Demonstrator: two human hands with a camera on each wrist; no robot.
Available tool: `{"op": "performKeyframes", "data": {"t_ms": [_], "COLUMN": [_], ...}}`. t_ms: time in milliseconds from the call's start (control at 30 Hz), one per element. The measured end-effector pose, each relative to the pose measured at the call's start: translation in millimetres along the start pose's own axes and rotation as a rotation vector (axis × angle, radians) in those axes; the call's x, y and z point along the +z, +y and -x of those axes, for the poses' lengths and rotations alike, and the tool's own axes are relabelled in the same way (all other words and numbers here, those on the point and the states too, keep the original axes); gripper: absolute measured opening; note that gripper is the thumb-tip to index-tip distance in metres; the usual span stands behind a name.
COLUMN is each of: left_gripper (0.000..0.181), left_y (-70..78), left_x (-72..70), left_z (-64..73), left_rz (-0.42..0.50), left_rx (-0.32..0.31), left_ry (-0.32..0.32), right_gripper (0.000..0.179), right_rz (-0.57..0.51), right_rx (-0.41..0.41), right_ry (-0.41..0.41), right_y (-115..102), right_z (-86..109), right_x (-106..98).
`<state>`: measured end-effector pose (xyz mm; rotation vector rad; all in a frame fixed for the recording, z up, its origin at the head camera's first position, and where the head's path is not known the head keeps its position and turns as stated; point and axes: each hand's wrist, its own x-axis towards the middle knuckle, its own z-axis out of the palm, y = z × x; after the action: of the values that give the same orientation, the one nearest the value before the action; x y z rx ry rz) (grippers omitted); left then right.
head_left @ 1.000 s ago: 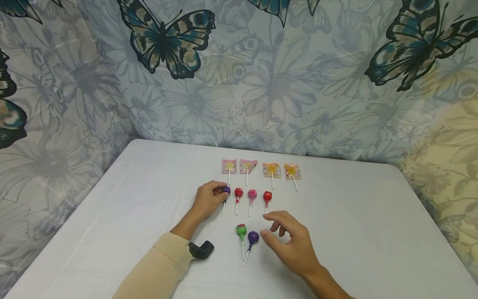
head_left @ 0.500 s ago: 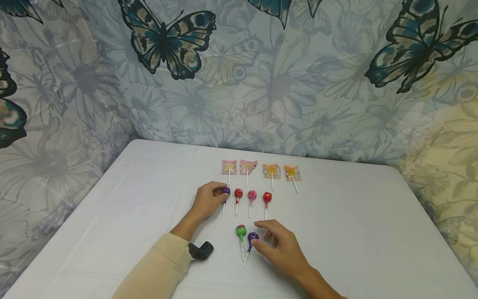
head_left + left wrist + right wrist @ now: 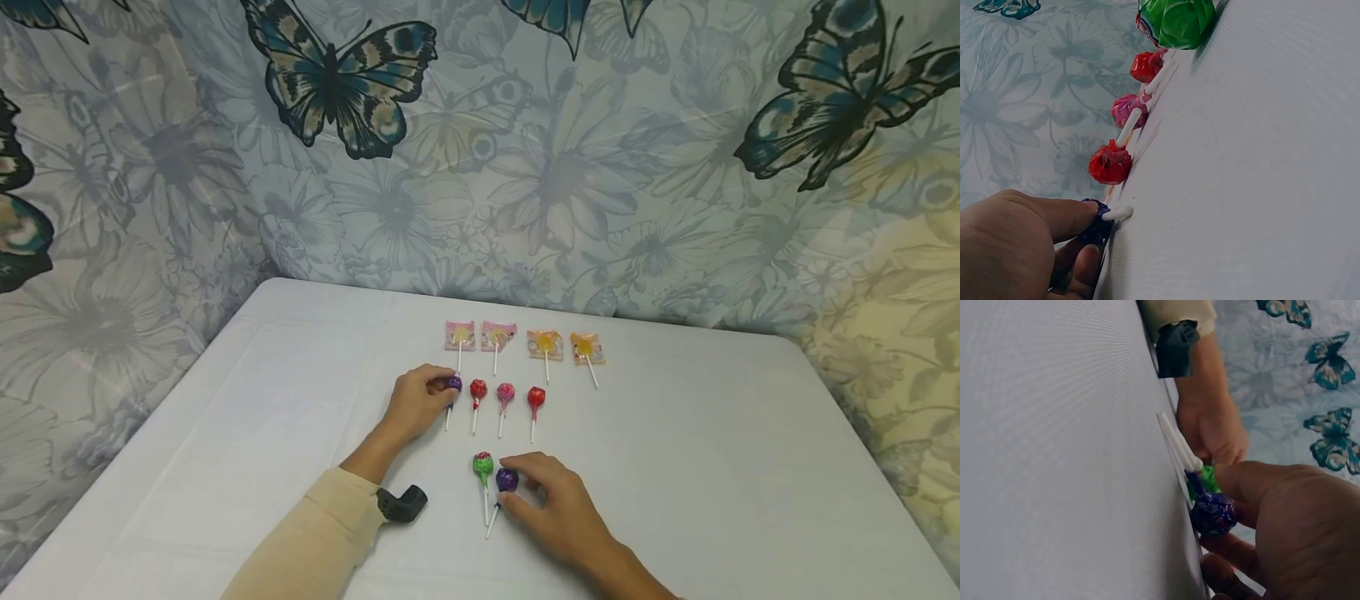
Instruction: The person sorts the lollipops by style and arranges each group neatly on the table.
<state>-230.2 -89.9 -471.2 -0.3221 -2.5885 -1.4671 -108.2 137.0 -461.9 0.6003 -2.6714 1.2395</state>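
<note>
My left hand (image 3: 417,402) pinches the head of a purple lollipop (image 3: 453,383) at the left end of the middle row. In the left wrist view, thumb and fingers close around that wrapped head, its white stick poking out. Nearer to me, my right hand (image 3: 558,508) has thumb and index finger curled round the head of a second purple lollipop (image 3: 507,480). The right wrist view shows this purple head (image 3: 1213,514) between thumb and fingers. Just left of it lies a green lollipop (image 3: 483,465), their sticks almost meeting.
Beside the left hand lie a red lollipop (image 3: 478,390), a pink lollipop (image 3: 506,392) and another red lollipop (image 3: 536,397). Behind them, several flat-wrapped lollipops (image 3: 545,345) form a row on the white table (image 3: 712,433). A butterfly-patterned wall covering (image 3: 480,167) rises at the back.
My right hand has moved left and toward me, its thumb and index finger coming around the nearer purple lollipop. The left hand has stayed at its purple lollipop.
</note>
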Motion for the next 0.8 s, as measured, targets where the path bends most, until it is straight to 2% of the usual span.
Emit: {"op": "performKeyframes", "data": {"t_ms": [233, 567, 800], "left_gripper": [0.026, 0.026, 0.027], "left_y": [0.2, -0.7, -0.2], "left_x": [0.2, 0.4, 0.3], "left_z": [-0.1, 0.2, 0.1], "left_rz": [0.004, 0.000, 0.005], "left_rx": [0.006, -0.001, 0.005], "left_ry": [0.002, 0.005, 0.006], "right_gripper": [0.031, 0.028, 0.033], "right_rz": [0.022, -0.019, -0.113], "right_rx": [-0.010, -0.017, -0.096], "right_ry": [0.012, 0.025, 0.072], "right_y": [-0.2, -0.8, 1.4], "right_z": [0.4, 1.3, 1.3], "right_x": [-0.2, -1.4, -2.2]}}
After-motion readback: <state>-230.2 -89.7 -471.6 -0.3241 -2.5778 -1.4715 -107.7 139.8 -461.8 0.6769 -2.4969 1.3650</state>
